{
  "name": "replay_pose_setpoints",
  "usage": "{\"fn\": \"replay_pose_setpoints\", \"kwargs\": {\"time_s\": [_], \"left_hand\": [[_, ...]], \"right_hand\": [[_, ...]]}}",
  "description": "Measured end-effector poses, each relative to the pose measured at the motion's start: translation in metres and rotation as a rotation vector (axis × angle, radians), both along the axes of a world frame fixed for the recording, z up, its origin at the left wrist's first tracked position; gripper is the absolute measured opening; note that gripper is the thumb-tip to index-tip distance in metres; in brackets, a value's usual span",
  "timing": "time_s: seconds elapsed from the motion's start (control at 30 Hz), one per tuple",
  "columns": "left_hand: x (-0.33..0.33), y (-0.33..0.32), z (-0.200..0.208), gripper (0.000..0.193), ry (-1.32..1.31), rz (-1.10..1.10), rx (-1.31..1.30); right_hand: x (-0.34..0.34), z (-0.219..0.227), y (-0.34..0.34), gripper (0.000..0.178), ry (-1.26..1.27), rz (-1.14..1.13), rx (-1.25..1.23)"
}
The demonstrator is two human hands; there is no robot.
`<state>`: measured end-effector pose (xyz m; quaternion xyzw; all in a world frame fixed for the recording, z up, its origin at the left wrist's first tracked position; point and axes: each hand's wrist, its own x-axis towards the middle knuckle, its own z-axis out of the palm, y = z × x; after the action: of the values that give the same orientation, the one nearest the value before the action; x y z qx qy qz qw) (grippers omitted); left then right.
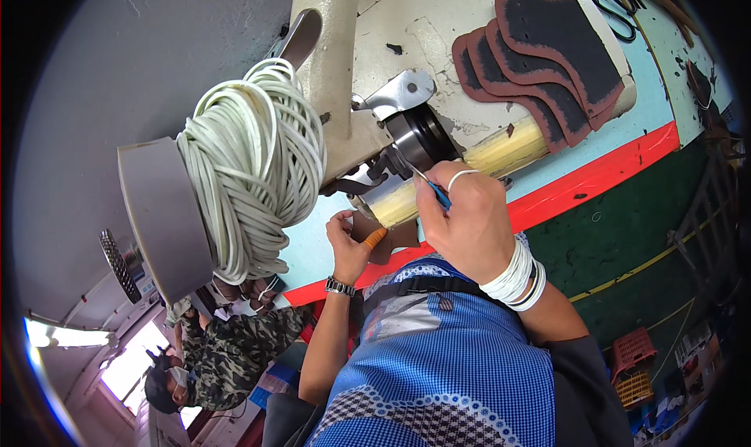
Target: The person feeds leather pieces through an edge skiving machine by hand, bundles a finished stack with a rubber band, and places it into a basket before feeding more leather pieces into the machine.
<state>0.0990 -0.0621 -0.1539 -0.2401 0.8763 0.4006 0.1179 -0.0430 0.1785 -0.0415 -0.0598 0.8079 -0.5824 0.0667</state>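
Note:
My left hand, an orange cover on its thumb, is closed on a brown leather-like piece at the table's near edge. Slightly above and to the right, my right hand grips a slim tool with a blue handle. The tool's thin metal tip reaches toward the working head of a cream machine, a dark round metal part. Whether the tip touches the machine, I cannot tell. White cord is looped around my right wrist. My right fingers partly hide the tool.
A large coil of pale cord hangs over the machine's left side. Several brown-edged dark pieces lie overlapped at the far right, near black-handled scissors. Red tape lines the table edge. A person in camouflage clothing works at lower left.

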Motion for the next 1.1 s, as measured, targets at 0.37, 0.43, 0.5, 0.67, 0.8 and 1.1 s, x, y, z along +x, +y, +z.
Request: {"fn": "replay_pose_setpoints", "kwargs": {"time_s": [0.37, 0.43, 0.5, 0.67, 0.8, 1.1], "left_hand": [[0.001, -0.002, -0.003, 0.070, 0.040, 0.004, -0.022], [0.000, -0.002, -0.003, 0.069, 0.021, -0.003, -0.014], [0.000, -0.002, -0.002, 0.069, -0.055, 0.030, 0.041], [0.001, 0.001, -0.002, 0.070, 0.036, 0.031, -0.016], [0.001, 0.002, -0.002, 0.070, -0.006, 0.014, -0.014], [-0.002, 0.004, 0.000, 0.070, 0.006, 0.041, 0.024]], "right_hand": [[0.008, -0.008, -0.007, 0.005, 0.131, -0.025, 0.008], [0.008, -0.010, -0.006, 0.010, 0.122, -0.082, -0.078], [0.007, -0.011, -0.004, 0.011, 0.111, -0.095, -0.090], [0.004, -0.008, -0.005, 0.006, 0.041, -0.003, 0.046], [0.002, -0.007, -0.004, 0.007, 0.042, 0.003, 0.022], [0.002, -0.010, -0.004, 0.008, 0.037, -0.023, -0.051]]}}
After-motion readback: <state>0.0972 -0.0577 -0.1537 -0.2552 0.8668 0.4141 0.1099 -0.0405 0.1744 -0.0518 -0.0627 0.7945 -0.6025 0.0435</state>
